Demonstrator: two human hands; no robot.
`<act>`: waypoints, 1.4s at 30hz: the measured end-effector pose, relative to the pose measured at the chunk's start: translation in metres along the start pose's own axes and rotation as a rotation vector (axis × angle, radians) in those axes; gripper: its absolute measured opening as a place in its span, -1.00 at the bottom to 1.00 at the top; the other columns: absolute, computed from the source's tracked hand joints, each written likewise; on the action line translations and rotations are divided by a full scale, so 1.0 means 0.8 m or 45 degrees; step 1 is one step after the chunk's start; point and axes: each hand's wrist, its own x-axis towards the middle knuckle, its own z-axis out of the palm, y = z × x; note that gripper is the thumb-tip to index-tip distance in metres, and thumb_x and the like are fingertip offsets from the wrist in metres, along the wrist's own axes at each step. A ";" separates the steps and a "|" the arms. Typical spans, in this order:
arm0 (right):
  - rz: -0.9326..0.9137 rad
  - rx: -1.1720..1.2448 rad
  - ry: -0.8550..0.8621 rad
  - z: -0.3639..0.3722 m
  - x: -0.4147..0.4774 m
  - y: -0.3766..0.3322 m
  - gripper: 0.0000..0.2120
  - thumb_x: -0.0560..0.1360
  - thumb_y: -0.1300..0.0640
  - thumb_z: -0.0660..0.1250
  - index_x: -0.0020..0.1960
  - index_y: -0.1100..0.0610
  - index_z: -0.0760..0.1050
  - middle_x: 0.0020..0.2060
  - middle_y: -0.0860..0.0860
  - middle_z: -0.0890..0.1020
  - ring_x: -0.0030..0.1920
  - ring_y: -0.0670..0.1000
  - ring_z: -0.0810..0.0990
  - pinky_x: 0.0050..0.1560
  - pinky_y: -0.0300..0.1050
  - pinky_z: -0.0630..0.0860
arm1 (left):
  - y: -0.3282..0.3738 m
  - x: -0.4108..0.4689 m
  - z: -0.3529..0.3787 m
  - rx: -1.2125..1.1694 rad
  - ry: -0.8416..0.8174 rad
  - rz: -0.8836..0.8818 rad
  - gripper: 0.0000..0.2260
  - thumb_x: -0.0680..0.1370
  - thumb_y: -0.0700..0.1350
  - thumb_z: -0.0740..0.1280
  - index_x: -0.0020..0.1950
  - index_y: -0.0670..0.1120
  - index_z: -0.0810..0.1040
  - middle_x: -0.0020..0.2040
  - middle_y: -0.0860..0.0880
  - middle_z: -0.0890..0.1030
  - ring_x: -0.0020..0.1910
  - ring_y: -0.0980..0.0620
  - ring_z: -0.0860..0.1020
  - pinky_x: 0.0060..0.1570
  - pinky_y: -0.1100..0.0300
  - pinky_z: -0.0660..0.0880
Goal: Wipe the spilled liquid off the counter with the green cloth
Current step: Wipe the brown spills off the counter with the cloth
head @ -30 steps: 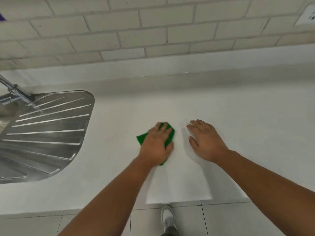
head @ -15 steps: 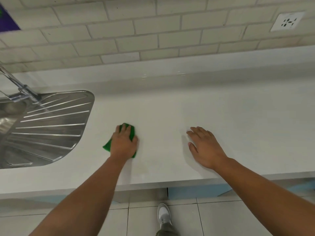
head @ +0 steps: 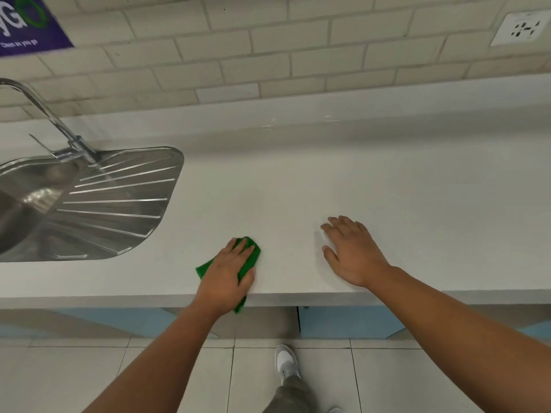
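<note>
The green cloth (head: 250,257) lies on the white counter (head: 298,204) at its front edge, with one corner hanging over the edge. My left hand (head: 228,275) presses down flat on it, fingers straight, covering most of the cloth. My right hand (head: 351,251) rests palm down on the bare counter a little to the right, fingers spread and holding nothing. No liquid shows on the counter surface.
A steel sink with a ribbed drainboard (head: 119,204) and a tap (head: 59,129) sits at the left. A tiled wall with a socket (head: 524,28) and a purple sign (head: 26,25) runs behind. Below are blue cabinet fronts, floor tiles and my shoe (head: 286,362).
My left hand slid the cloth left toward the sink, then back right and nearer the front edge. My right hand stayed in place on the counter.
</note>
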 end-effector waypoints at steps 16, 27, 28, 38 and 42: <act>0.058 0.024 0.043 -0.009 0.069 -0.055 -0.48 0.67 -0.10 -0.03 0.58 0.04 0.13 0.59 0.04 0.12 0.58 0.07 0.02 0.56 0.09 -0.02 | -0.036 0.112 -0.021 0.120 -0.015 -0.107 -0.47 0.64 0.11 0.11 0.57 -0.06 0.21 0.59 -0.04 0.16 0.58 -0.08 0.03 0.55 0.03 -0.02; 0.184 0.031 0.052 0.003 0.117 -0.091 -0.32 0.54 -0.21 -0.21 0.54 0.05 0.21 0.56 0.05 0.20 0.57 0.09 0.09 0.54 0.08 0.07 | -0.199 0.066 -0.085 -0.006 -0.002 -0.031 -0.44 0.56 0.16 0.15 0.53 -0.04 0.32 0.56 0.02 0.24 0.58 -0.01 0.09 0.53 -0.02 0.12; 0.188 0.032 0.061 0.005 0.117 -0.092 -0.30 0.52 -0.21 -0.23 0.54 0.06 0.22 0.56 0.06 0.21 0.56 0.10 0.11 0.54 0.07 0.07 | -0.213 0.084 -0.092 0.014 0.032 -0.148 -0.44 0.57 0.15 0.15 0.53 -0.05 0.32 0.56 -0.01 0.24 0.57 -0.05 0.10 0.53 -0.03 0.11; 0.348 0.022 0.121 0.006 0.125 -0.073 -0.24 0.48 -0.24 -0.26 0.54 0.07 0.22 0.55 0.06 0.23 0.56 0.10 0.11 0.54 0.09 0.06 | -0.084 0.222 -0.044 0.137 -0.187 0.200 -0.46 0.66 0.13 0.09 0.59 -0.08 0.15 0.60 -0.06 0.12 0.59 -0.09 -0.02 0.55 0.01 -0.04; 0.389 0.015 0.104 0.006 0.125 -0.065 -0.23 0.48 -0.26 -0.24 0.55 0.07 0.21 0.55 0.07 0.23 0.56 0.11 0.12 0.54 0.09 0.08 | -0.092 0.161 -0.041 0.020 -0.317 0.670 -0.48 0.64 0.14 0.13 0.57 -0.02 0.22 0.59 0.05 0.13 0.59 0.07 -0.06 0.55 0.09 -0.09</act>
